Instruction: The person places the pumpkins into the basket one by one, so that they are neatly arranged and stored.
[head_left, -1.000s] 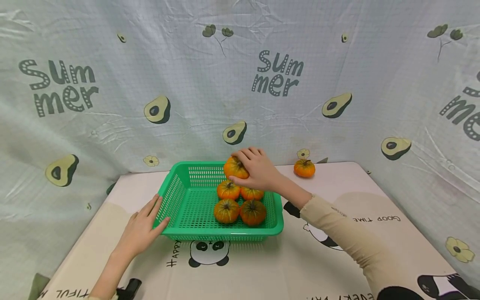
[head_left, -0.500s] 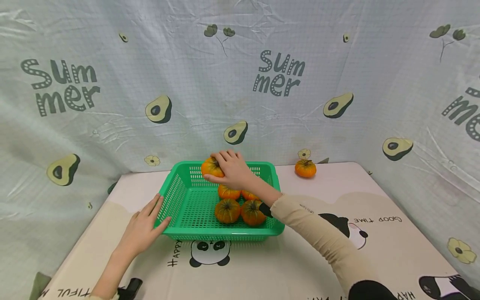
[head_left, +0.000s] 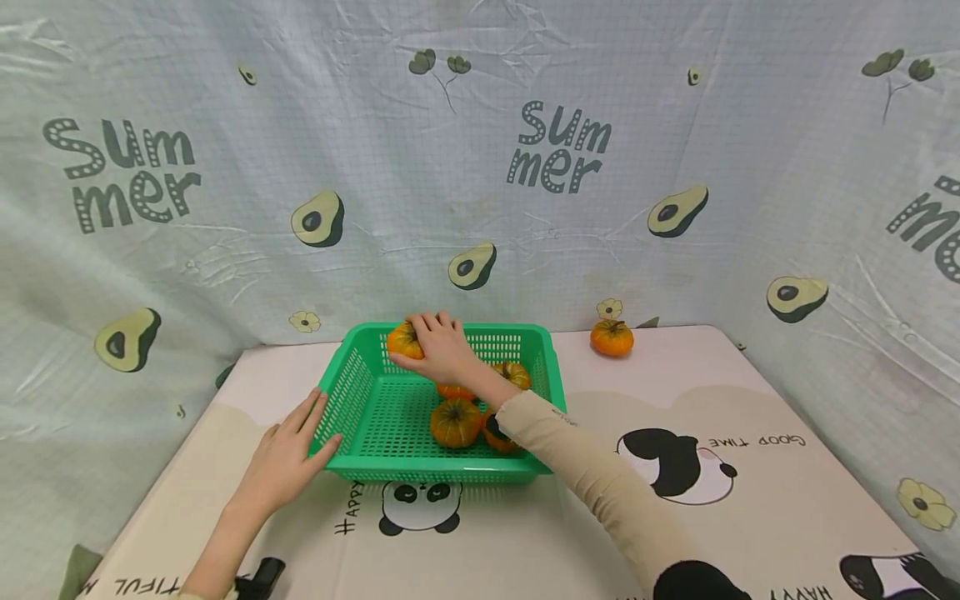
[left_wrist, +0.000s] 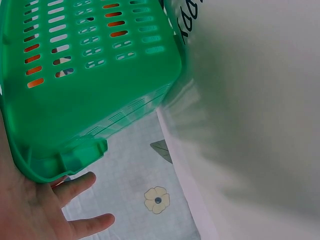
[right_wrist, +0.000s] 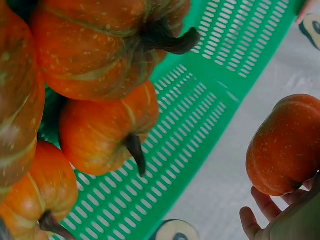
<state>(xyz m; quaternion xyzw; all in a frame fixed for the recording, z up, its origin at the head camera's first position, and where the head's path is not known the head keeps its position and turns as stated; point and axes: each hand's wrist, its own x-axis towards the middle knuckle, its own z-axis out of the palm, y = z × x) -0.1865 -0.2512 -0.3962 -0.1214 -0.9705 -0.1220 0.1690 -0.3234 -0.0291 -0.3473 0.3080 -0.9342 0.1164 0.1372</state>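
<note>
My right hand (head_left: pixel 442 350) grips a small orange pumpkin (head_left: pixel 404 341) above the back of the green plastic basket (head_left: pixel 405 467). In the right wrist view that held pumpkin (right_wrist: pixel 282 147) sits against the fingers (right_wrist: pixel 265 202), with part of it cut off by the frame edge. Several other pumpkins (head_left: pixel 455 423) lie in the basket's right half, some partly covered by my right arm. My left hand (head_left: pixel 281 458) rests at the basket's left rim, fingers spread; in the left wrist view its fingers (left_wrist: pixel 75 189) extend past the basket's corner.
One more orange pumpkin (head_left: pixel 612 338) sits on the table (head_left: pixel 600 533) to the right of the basket, near the back edge. A printed cloth (head_left: pixel 375 167) hangs behind and beside the table. The basket's left half shows bare slatted floor.
My right hand has carried the gripped pumpkin leftward over the back of the basket, uncovering a pumpkin at the back right. My left hand has stayed at the rim.
</note>
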